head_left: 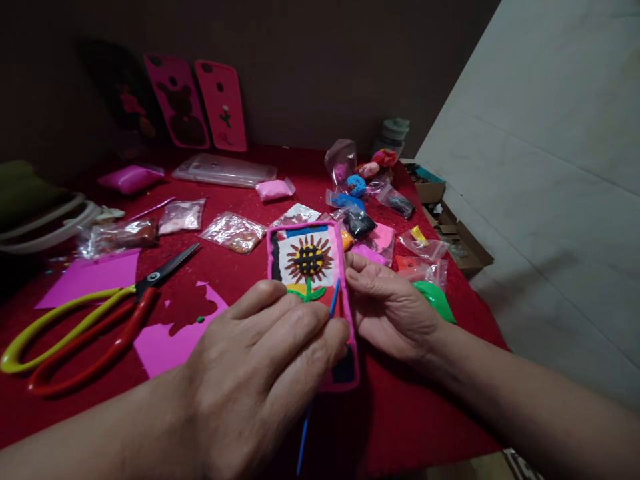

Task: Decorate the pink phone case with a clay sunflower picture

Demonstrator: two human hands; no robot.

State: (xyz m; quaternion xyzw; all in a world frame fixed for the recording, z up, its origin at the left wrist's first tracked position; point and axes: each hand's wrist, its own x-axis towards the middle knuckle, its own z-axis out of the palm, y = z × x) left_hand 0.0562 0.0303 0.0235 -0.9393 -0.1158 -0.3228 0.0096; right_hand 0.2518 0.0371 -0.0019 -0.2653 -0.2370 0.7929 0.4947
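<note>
A pink-rimmed panel carries a raised sunflower in what looks like modelling clay, with brown petals, a yellow and black centre and green leaves. My right hand grips the panel's right edge between thumb and fingers. My left hand lies across its lower part, closed around a thin blue stick. The upper end of the stick rests on or just over the panel near the right rim, and its lower end sticks out below the hand. Much of the panel's lower left is hidden by my left hand.
Yellow-and-red-handled scissors lie open at left beside cut pink sheet. Several clay packets are spread over the red cloth. Decorated phone cases lean at the back; a bottle and cardboard boxes are at right.
</note>
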